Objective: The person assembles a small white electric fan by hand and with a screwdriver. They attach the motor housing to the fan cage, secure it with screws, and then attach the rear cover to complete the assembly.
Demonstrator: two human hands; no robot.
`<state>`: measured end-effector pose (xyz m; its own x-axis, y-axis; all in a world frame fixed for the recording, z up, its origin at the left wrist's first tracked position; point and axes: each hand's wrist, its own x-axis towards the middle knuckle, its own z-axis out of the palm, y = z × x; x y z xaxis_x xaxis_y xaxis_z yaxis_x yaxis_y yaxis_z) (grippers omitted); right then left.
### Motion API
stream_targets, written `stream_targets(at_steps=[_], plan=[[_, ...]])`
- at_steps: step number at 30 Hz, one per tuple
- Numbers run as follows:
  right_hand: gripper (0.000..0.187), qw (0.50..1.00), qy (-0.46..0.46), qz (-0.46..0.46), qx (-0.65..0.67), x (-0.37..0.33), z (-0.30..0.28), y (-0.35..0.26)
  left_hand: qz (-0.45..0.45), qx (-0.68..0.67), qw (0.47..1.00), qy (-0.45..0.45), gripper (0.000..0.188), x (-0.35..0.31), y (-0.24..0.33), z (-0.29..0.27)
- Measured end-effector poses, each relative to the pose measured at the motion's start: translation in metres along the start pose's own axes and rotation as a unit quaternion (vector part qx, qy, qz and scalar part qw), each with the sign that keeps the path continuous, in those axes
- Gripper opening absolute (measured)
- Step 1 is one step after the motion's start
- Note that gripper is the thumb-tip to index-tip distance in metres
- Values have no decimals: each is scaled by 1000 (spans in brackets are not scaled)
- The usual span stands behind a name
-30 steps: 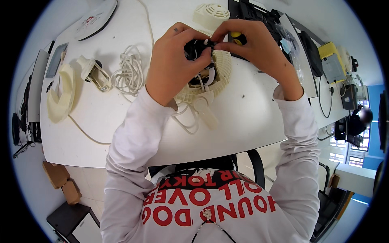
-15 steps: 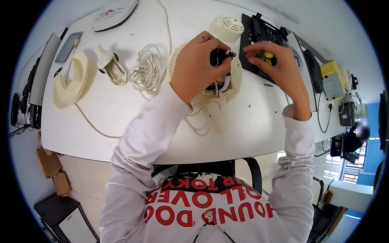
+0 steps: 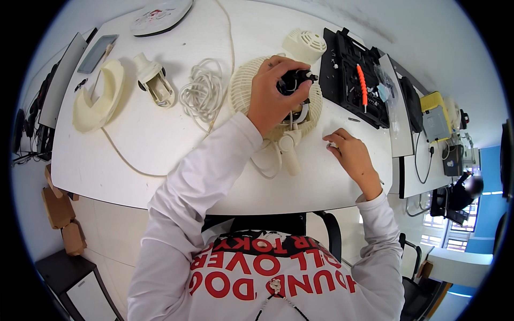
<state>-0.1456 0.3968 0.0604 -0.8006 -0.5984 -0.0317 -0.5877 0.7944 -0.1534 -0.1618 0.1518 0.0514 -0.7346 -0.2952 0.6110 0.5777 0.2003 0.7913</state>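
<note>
My left hand [image 3: 276, 93] is wrapped round the black motor housing [image 3: 293, 80] of a dismantled fan, which stands above its cream grille [image 3: 243, 88]. Below the motor, wires and a metal part show in the open neck, and a cream stem [image 3: 289, 155] points toward me. My fingers and palm hide part of the housing. To the right of the fan, low over the white table [image 3: 332, 184], my right hand [image 3: 350, 158] is closed in a pinch. A small pale piece [image 3: 331, 144] shows at its fingertips, too small to name.
A black tool case [image 3: 348, 85] with an orange spiral-handled tool [image 3: 362, 85] lies right. Behind the fan sits a cream vented cover [image 3: 305, 45]. Leftward are a coiled white cord [image 3: 202, 96], a cream housing [image 3: 155, 83] and a curved cream shell [image 3: 101, 101]. Another person [image 3: 463, 192] is far right.
My right hand has drawn back from beside the motor toward me, lower over the table. The yellow item seen by it no longer shows. My left hand keeps its hold.
</note>
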Motion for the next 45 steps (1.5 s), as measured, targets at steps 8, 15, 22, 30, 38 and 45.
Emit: stream_targets(at_steps=[8,15,22,30,38,45], plan=[[13,998,50,0,37,-5,13,8,-26,-36,999,27,26,-4,-10,5],[11,996,67,23,44,-10,10,10,-45,-11,999,15,26,-5,0,0],[7,994,97,38,37,-13,13,8,3,-80,997,-22,17,-6,-7,-10],[13,958,177,-10,227,34,-70,-48,11,-87,996,-34,20,-9,-13,-16],[13,964,161,-177,114,93,-97,-93,27,-111,993,-30,21,-8,-18,-11],[12,958,189,-211,38,103,-90,-88,30,-112,993,-14,20,-10,-22,-10]])
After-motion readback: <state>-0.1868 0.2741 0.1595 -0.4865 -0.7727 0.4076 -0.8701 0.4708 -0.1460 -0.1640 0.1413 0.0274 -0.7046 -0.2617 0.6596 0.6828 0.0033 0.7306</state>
